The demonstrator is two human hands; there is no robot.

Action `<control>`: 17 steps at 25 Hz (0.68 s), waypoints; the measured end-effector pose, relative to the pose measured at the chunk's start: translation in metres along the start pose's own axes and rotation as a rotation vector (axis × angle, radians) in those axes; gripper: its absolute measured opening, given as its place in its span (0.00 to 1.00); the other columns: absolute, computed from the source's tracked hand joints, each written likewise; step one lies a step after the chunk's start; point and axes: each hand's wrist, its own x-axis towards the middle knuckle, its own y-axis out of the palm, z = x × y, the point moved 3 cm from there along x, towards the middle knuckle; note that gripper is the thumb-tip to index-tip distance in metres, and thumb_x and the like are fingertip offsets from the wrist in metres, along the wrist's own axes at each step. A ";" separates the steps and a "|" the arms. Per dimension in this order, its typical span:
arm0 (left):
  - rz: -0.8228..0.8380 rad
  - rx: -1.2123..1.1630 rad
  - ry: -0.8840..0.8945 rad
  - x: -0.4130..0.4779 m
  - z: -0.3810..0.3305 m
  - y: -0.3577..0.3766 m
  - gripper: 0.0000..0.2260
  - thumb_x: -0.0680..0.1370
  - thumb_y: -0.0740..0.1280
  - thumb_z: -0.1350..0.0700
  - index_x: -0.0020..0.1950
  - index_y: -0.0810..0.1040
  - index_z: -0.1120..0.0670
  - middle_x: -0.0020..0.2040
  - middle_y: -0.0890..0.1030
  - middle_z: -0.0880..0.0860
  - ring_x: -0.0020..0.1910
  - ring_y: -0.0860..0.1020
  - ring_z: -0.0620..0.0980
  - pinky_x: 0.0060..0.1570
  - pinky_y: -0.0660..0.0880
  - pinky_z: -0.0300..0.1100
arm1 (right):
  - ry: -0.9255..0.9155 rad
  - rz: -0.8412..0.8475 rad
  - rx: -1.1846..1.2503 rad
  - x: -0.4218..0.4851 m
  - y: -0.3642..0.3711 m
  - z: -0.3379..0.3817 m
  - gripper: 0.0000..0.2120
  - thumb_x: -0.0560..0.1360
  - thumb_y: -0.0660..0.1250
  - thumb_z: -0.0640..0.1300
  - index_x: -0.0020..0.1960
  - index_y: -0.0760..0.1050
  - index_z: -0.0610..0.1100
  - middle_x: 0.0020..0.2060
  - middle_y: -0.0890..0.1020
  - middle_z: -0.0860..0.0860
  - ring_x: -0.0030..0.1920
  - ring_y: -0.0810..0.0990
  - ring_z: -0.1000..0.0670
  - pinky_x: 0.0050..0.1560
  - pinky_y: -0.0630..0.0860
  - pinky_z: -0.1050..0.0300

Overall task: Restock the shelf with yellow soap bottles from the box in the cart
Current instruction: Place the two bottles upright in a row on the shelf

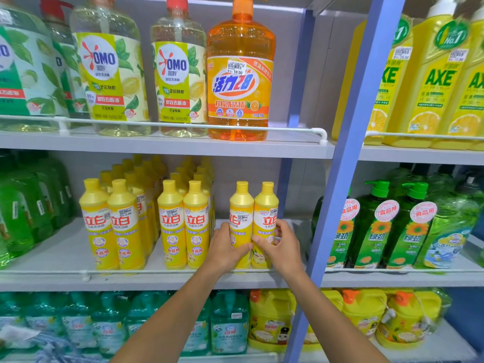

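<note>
Now | left hand grips left bottle | right hand grips right bottle

- The place is a shop, in its cleaning-goods aisle.
- Grey tiered shelves on blue uprights carry rows of identical yellow soap bottles, labels facing out.
- Price stickers sit on the goods, as on the orange bottle.

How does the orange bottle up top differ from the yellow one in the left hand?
The orange bottle is see-through, wide, with a pump; the yellow soap bottle is opaque, slim, with a plain cap. The orange bottle stands untouched; the left hand grips the yellow one. Both stand upright.
</note>
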 end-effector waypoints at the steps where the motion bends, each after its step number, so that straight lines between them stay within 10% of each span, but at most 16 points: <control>1: -0.004 -0.017 -0.017 0.000 0.001 0.001 0.31 0.64 0.79 0.42 0.63 0.73 0.48 0.59 0.81 0.49 0.57 0.80 0.48 0.57 0.80 0.51 | 0.003 0.000 -0.007 -0.001 0.001 -0.002 0.28 0.69 0.80 0.53 0.64 0.73 0.51 0.55 0.81 0.60 0.54 0.80 0.61 0.51 0.78 0.65; 7: 0.078 0.098 -0.036 -0.003 0.017 0.005 0.29 0.69 0.81 0.56 0.65 0.72 0.55 0.60 0.81 0.51 0.57 0.81 0.49 0.55 0.78 0.42 | 0.040 0.169 -0.300 -0.006 0.003 -0.036 0.30 0.66 0.79 0.58 0.63 0.73 0.51 0.55 0.81 0.54 0.54 0.81 0.54 0.55 0.82 0.49; 17: -0.115 0.182 -0.152 0.015 0.024 0.025 0.27 0.66 0.82 0.55 0.58 0.72 0.54 0.56 0.81 0.54 0.55 0.81 0.54 0.53 0.79 0.48 | 0.152 0.122 -0.506 0.010 0.021 -0.041 0.28 0.67 0.78 0.60 0.58 0.73 0.46 0.53 0.81 0.49 0.52 0.81 0.48 0.50 0.80 0.52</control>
